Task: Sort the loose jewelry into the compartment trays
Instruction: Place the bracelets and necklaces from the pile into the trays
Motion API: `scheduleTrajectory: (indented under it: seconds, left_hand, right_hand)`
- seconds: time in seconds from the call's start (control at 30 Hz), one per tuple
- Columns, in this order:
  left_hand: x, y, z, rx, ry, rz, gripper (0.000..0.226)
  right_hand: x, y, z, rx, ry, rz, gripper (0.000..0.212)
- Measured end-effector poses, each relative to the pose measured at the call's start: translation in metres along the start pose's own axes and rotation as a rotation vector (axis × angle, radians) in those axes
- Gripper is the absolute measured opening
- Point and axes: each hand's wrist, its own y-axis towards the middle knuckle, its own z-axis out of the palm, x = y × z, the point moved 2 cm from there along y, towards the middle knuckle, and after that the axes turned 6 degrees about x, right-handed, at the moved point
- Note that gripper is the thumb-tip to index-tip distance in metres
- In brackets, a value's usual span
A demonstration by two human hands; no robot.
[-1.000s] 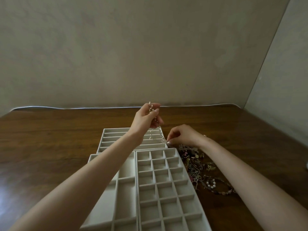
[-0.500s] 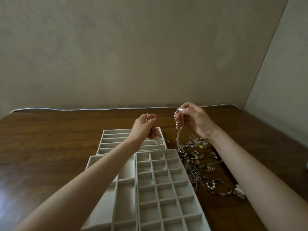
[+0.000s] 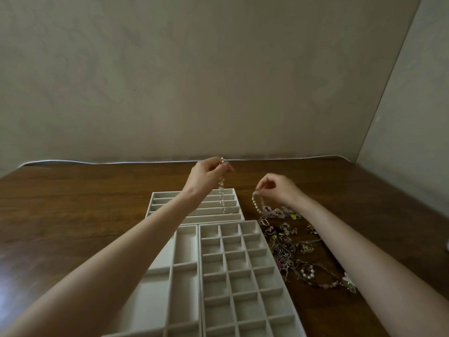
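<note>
Pinching a pearl strand in the left hand, raised over the far tray of long slots, beads dangling straight down toward its right end, whether touching it cannot be told. Pinching a second strand at the curled fingertips of the right hand, just right of that tray, lower end trailing down into the jewelry pile on the table. Nearer, lying side by side: a grid tray just left of the pile, and a wide-slot tray partly under the left forearm.
</note>
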Motion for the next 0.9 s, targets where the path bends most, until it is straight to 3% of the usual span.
scheduleTrajectory:
  seconds: [0.13,0.17,0.3,0.43,0.53,0.7,0.9]
  left_hand:
    - [-0.010,0.001,0.001,0.070,-0.063,0.053,0.029]
    - [-0.012,0.001,0.001,0.072,-0.075,0.070,0.029]
    - [-0.020,0.002,-0.015,-0.078,-0.164,0.113,0.026]
    - [0.002,0.005,-0.052,-0.312,-0.178,0.039,0.024]
    - [0.031,0.005,-0.073,-0.382,-0.060,-0.095,0.021]
    - [0.075,-0.002,-0.089,-0.352,0.251,-0.261,0.008]
    - [0.093,-0.009,-0.096,-0.285,0.556,-0.378,0.011]
  right_hand:
    - [0.036,0.009,0.016,0.079,0.094,-0.198,0.052]
    - [0.046,0.010,0.022,0.131,0.139,-0.240,0.051]
    - [0.066,0.013,0.035,0.202,0.171,-0.269,0.011]
    - [0.053,0.022,0.031,0.196,0.372,-0.176,0.018]
    - [0.047,0.030,0.033,0.143,0.490,-0.152,0.013]
    - [0.044,0.047,0.049,0.005,0.259,-0.090,0.008]
    - [0.046,0.064,0.068,-0.138,0.015,-0.088,0.010]
